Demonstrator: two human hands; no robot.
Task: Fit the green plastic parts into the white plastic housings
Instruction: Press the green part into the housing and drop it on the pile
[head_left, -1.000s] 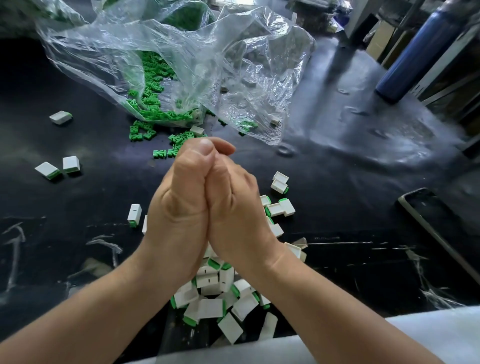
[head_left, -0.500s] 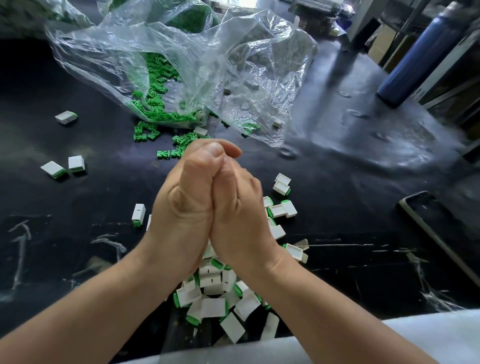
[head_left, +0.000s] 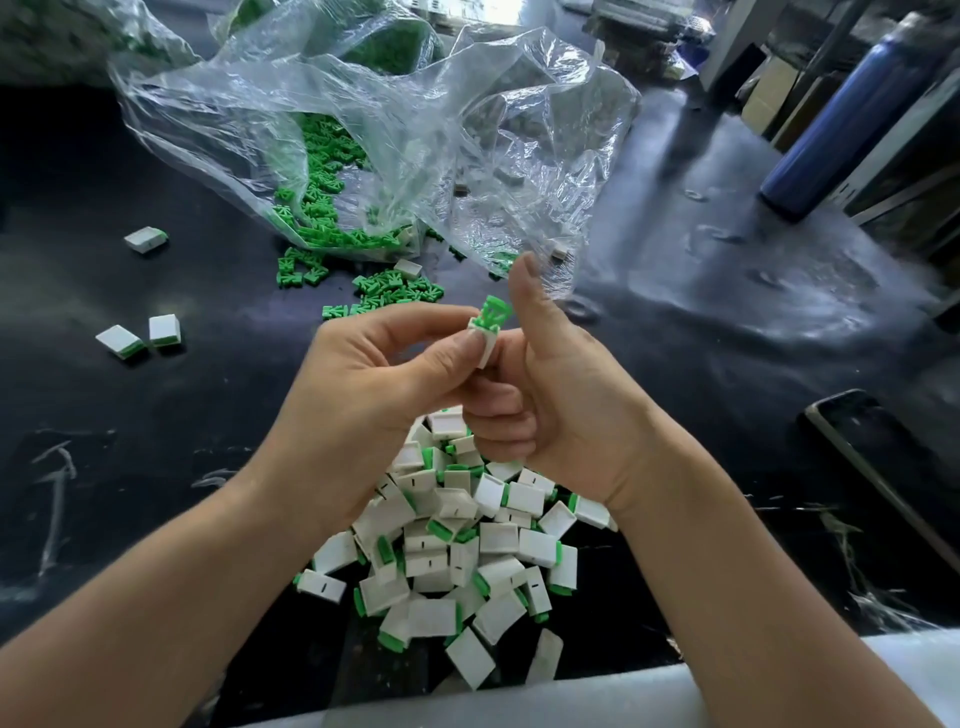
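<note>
Housing (head_left: 486, 347), green part (head_left: 496, 312) protruding, left hand (head_left: 374, 384) pinching

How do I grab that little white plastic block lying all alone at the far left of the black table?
Pinch the small white plastic housing by its two long sides, coming straight down from above. It lies flat on the black table with bare space all round, so thumb and finger fit either side.

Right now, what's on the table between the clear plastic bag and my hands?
In the head view, loose green parts and one white housing lie on that stretch of dark table.
</note>
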